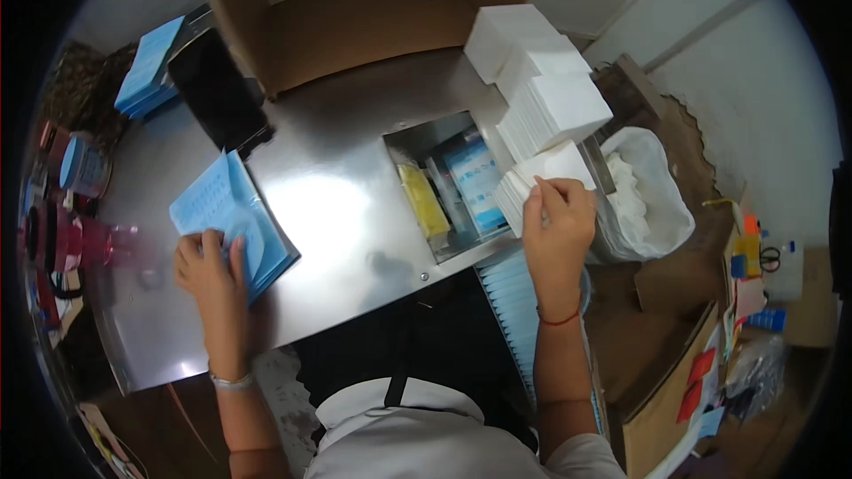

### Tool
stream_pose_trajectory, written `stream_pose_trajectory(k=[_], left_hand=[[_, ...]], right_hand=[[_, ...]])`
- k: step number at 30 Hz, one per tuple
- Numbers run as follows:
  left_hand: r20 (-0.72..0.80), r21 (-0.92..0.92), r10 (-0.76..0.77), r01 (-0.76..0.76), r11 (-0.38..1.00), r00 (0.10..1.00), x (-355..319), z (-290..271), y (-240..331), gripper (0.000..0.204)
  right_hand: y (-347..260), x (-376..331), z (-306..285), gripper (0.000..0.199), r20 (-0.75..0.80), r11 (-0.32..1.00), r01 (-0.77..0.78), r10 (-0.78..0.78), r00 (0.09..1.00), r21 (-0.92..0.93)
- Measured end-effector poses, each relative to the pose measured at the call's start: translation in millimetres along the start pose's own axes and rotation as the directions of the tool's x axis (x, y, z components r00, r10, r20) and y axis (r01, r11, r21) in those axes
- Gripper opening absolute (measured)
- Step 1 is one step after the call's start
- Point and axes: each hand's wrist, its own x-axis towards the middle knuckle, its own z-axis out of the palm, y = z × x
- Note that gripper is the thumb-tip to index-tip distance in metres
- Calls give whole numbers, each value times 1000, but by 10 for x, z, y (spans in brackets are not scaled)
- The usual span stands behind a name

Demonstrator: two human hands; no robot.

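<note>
My left hand (209, 259) is closed on the near edge of the top light-blue printed packet (213, 200). That packet bulges and lifts at one side, and a small pile of similar blue packets lies under it on the metal table. On the right, my right hand (561, 220) has thumb and forefinger pinched at the top of a row of white square sheets (561, 164). The fingers hide part of that row's edge. Behind it rise further stacks of white squares (568, 106).
A recess (410, 146) in the steel tabletop (328, 168) holds a yellow pack and blue packets. A black phone-like slab (217, 89), blue pile (149, 66) and pink bottle (67, 239) stand left. Beyond is a cardboard box (364, 22); right, a lined bin (670, 213); below, blue packets (515, 310).
</note>
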Motion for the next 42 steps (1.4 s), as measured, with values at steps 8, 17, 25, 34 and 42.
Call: stream_pose_trajectory(k=[8, 17, 25, 34, 42], left_hand=[[119, -508, 481, -363, 781, 869, -338, 203, 1377, 28], [167, -586, 336, -180, 790, 927, -246, 151, 980, 39], [104, -370, 428, -365, 854, 898, -217, -33, 1157, 45], [135, -290, 598, -545, 786, 790, 178, 164, 1334, 51], [226, -568, 559, -358, 741, 797, -153, -23, 1198, 44]], right_hand=[[280, 110, -96, 34, 61, 982, 181, -184, 981, 50], [-699, -463, 393, 36, 298, 858, 413, -497, 815, 304], [-194, -16, -62, 21, -44, 961, 198, -193, 980, 193], [41, -37, 60, 25, 103, 997, 7, -15, 995, 74], [199, 90, -188, 35, 116, 971, 191, -208, 971, 142]])
